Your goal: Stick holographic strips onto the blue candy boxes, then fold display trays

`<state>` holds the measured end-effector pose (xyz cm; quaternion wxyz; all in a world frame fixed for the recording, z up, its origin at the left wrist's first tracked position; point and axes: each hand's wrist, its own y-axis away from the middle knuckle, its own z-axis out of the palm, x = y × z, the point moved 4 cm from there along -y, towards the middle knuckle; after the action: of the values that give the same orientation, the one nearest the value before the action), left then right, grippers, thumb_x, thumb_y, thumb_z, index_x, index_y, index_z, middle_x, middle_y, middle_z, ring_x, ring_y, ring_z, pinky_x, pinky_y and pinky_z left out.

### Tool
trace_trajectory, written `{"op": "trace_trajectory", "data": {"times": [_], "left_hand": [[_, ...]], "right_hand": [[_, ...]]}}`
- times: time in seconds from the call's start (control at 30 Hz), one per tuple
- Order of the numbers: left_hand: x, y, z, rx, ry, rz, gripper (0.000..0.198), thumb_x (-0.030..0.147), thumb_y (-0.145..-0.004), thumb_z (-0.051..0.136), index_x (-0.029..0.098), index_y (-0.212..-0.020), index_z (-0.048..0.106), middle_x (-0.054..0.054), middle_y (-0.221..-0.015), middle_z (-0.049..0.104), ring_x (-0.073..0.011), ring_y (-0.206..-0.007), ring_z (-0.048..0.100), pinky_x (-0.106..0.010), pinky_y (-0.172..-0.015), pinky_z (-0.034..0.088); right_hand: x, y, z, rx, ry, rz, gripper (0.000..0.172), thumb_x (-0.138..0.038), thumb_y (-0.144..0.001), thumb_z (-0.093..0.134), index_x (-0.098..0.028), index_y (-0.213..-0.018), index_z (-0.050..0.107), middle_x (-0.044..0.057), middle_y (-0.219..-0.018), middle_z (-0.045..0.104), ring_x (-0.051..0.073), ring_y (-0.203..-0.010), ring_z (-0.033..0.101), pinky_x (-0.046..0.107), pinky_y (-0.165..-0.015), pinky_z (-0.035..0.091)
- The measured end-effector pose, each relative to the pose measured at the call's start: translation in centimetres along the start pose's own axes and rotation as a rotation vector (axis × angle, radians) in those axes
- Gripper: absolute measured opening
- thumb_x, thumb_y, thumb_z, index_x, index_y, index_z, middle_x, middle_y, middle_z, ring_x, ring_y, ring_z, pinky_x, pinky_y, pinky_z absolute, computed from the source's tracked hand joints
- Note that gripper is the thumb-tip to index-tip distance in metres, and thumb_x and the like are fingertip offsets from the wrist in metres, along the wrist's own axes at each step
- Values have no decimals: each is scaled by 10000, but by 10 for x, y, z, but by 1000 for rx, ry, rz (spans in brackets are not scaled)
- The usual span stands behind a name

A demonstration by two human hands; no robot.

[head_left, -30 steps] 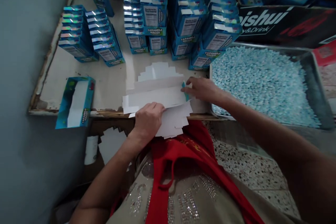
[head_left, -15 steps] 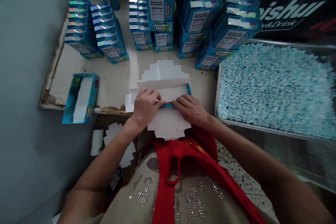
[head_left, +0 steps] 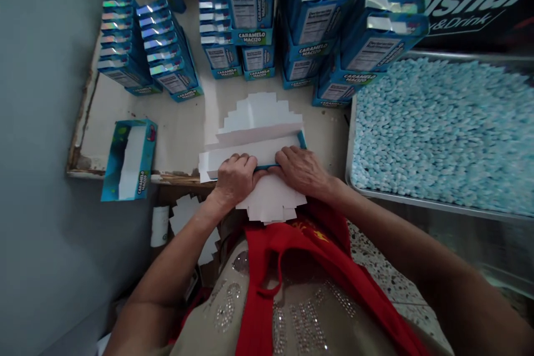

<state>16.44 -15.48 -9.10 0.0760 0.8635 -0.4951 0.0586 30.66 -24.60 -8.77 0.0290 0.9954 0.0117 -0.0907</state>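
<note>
Left hand: the left hand (head_left: 236,178) sits at centre frame, fingers curled down and pressing on the topmost flat white cardboard box blank with a blue printed edge (head_left: 256,157).
Right hand: the right hand (head_left: 302,169) lies just right of the left one, fingers bent and pinching the same blank along its blue edge; the two hands almost touch.
Blank: it lies on top of a fanned stack of flat white cardboard blanks (head_left: 261,117), at the near edge of the surface in the middle of the frame; part of the stack overhangs toward the person's lap.
Surface: a pale, worn tabletop with a chipped wooden rim (head_left: 179,133) fills the upper left and centre.
Open box: a blue open carton printed "CARAMELO MACIZO" with a white inside (head_left: 129,158) rests at the left edge of the surface, partly past the rim.
Stacks: rows of closed blue cartons with shiny tops (head_left: 146,47) stand at upper left; taller piles of the same blue cartons (head_left: 317,16) stand across the top centre.
Tray: a metal tray (head_left: 417,203) at the right holds a heap of small pale blue candies (head_left: 438,128).
Black box: a black carton with white lettering (head_left: 475,5) stands at upper right behind the tray.
Clothing: a red apron over a beige top with sequins (head_left: 283,289) shows at the bottom.
</note>
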Motion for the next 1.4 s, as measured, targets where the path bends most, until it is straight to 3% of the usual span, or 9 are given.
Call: {"op": "trace_trajectory", "data": {"times": [0.23, 0.33, 0.5, 0.6, 0.7, 0.87, 1.03, 1.2, 1.4], "left_hand": [[-6, -4, -2, -87, 113, -10, 265, 429, -975, 588, 185, -927, 680, -121, -946, 736, -280, -929, 695, -344, -732, 469], [-7, -4, -11, -170, 154, 144, 126, 233, -936, 627, 203, -1048, 675, -78, -1056, 742, -232, -981, 693, -314, -792, 490], [-22, -9, -39, -245, 107, 367, 278, 76, -877, 530, 236, -1002, 718, -52, -993, 751, -207, -953, 687, -306, -809, 486], [-36, -30, -52, -248, 126, 435, 257, 119, -864, 539, 270, -851, 746, -35, -934, 762, -203, -954, 688, -345, -934, 468], [-46, -62, -53, -300, 170, 525, 280, 116, -840, 548, 274, -685, 719, -32, -893, 766, -208, -1053, 681, -390, -1082, 401], [-43, -95, -68, -231, 224, 575, 338, 46, -848, 484, 255, -809, 747, -41, -1375, 659, -237, -1456, 442, -482, -1186, 338], [-20, -31, -102, -2, 124, 228, 284, 160, -985, 499, 259, -1149, 708, -84, -1267, 677, -259, -1218, 608, -408, -951, 509], [17, 69, -72, 129, -58, -117, 262, 408, -1011, 536, 206, -1048, 698, -98, -950, 708, -268, -915, 633, -382, -760, 480], [9, 60, -29, 203, 36, -299, 379, 333, -1071, 361, 207, -862, 651, -93, -867, 682, -254, -879, 605, -378, -787, 432]], "right_hand": [[1, -5, -2, -105, -32, 1, 428, -408, -1094, 314, -154, -1029, 651, 126, -987, 708, 244, -906, 629, 326, -686, 331], [2, 2, -5, -121, -75, -5, 309, -391, -1058, 449, -158, -1066, 652, 142, -1055, 712, 264, -970, 638, 324, -722, 397], [12, 17, -64, -229, -589, -205, 430, -277, -1001, 557, -238, -1426, 502, 84, -1290, 691, 190, -991, 682, 310, -826, 519], [28, 7, -98, -90, -370, -280, 579, -21, -946, 432, -266, -1461, 530, 79, -1421, 635, 235, -1255, 598, 400, -1026, 458], [36, -10, -88, -70, -105, -396, 524, 41, -883, 464, -229, -1269, 692, 86, -1414, 643, 308, -1424, 447, 519, -1154, 322], [24, -11, -45, -8, -143, -394, 280, -105, -976, 503, -215, -1025, 756, 70, -971, 747, 232, -997, 646, 435, -1034, 423], [0, 15, -35, 71, -171, -257, 314, -136, -992, 481, -166, -1206, 710, 130, -1096, 694, 263, -981, 578, 388, -848, 454], [-8, 17, -38, 79, -235, -256, 362, -166, -1023, 404, -191, -1252, 684, 122, -1025, 692, 261, -939, 562, 389, -838, 424], [-7, -7, -25, -93, -359, -143, 323, -148, -1023, 387, -224, -1075, 697, 69, -992, 728, 220, -911, 614, 341, -832, 416]]}}
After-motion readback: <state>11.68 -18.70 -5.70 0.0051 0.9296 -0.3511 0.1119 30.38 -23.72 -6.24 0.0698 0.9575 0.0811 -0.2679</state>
